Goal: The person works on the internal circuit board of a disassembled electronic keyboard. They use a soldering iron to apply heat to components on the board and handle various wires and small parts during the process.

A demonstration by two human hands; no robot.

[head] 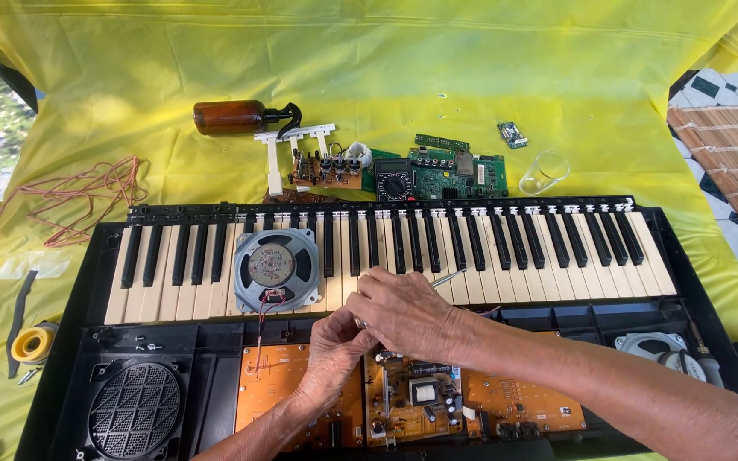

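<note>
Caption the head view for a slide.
Both hands work above an opened keyboard, loose speaker resting on its keys.

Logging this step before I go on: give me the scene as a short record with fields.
surface: yellow sheet
main item: opened keyboard, boards exposed
left hand: over the orange board, fingers pinched by the right hand; what it grips is hidden
right hand: at the keys' front edge, holding a thin metal tool
on the keys: loose speaker, wired to the board
behind the keyboard: brown bottle, green board, clear cup
left side: red wires, solder roll
</note>
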